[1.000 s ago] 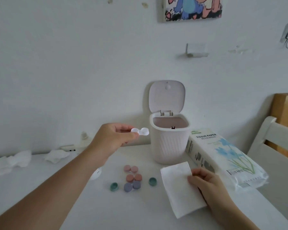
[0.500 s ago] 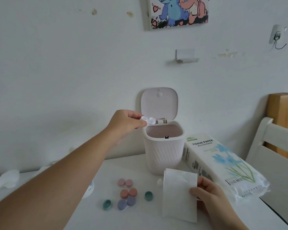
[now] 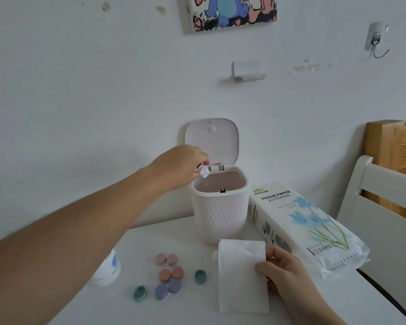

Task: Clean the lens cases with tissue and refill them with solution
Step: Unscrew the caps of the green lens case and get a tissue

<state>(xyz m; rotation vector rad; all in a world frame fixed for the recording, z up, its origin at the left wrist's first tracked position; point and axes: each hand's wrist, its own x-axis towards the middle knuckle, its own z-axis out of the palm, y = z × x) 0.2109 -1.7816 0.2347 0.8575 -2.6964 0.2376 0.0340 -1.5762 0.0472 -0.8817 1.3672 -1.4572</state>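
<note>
My left hand (image 3: 182, 166) pinches a clear white lens case (image 3: 204, 171) and tips it over the open mouth of the small ribbed bin (image 3: 219, 214). My right hand (image 3: 283, 269) holds a flat white tissue sheet (image 3: 242, 275) by its right edge, just above the table. On the table lie three closed lens cases: pink (image 3: 166, 259), coral (image 3: 171, 274) and lilac (image 3: 168, 290). Two loose teal caps (image 3: 140, 293) (image 3: 200, 276) lie beside them. A white solution bottle (image 3: 108, 269) shows partly under my left forearm.
A pack of tissue paper (image 3: 302, 226) lies right of the bin, overhanging the table's right edge. The bin's lid (image 3: 212, 140) stands up against the wall. A white chair back (image 3: 382, 207) and a wooden bed frame (image 3: 394, 146) are on the right.
My left hand carried the clear case up and right from the table's middle to the bin's mouth and tilted it downward. My right hand lifted the tissue slightly and kept hold.
</note>
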